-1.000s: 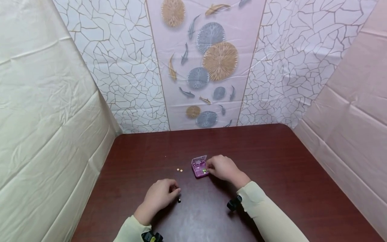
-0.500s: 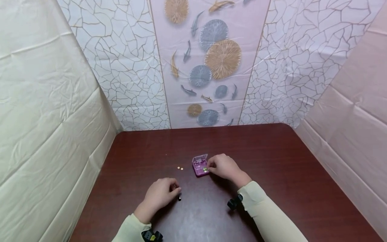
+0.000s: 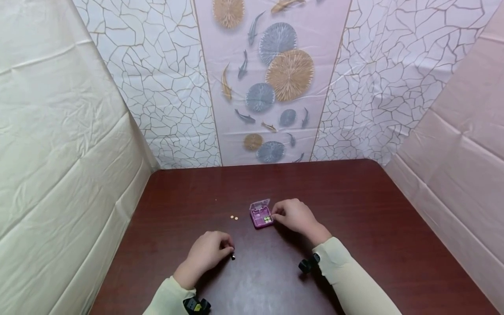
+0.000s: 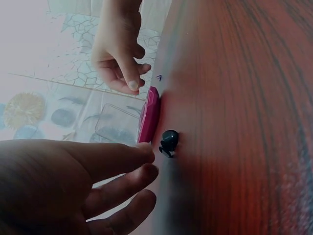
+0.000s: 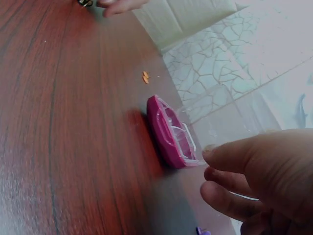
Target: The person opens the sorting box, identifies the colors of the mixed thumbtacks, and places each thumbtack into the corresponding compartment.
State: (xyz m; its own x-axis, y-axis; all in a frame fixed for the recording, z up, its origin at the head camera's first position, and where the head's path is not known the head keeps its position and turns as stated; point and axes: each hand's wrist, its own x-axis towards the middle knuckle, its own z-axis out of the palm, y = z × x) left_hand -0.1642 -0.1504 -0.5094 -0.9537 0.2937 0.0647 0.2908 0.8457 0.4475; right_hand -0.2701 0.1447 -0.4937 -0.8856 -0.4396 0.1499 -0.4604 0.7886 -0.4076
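A small purple pill box (image 3: 260, 222) stands on the table, its clear lid (image 3: 260, 204) raised at the back. Several yellow-green pills (image 3: 267, 218) lie in its front right compartment. Right at the box's right edge is my right hand (image 3: 293, 215), fingers loosely bent, with nothing seen between them. In the right wrist view the thumb tip overlaps the clear lid beside the box (image 5: 166, 137). My left hand (image 3: 208, 253) rests low over the table with relaxed fingers. Just off its fingertips lies a small glossy black object (image 4: 169, 140) of a kind I cannot tell.
Two small orange-yellow tablets (image 3: 234, 218) lie left of the box. A tiny purple piece (image 5: 203, 231) lies beyond the right hand's fingers. The dark red-brown table (image 3: 334, 183) ends at a patterned cloth backdrop (image 3: 177, 109), with pale cloth on both sides.
My right hand has drawn slightly right, off the compartment, so the yellow-green pills show more fully. The left hand has stayed nearly still beside the black object.
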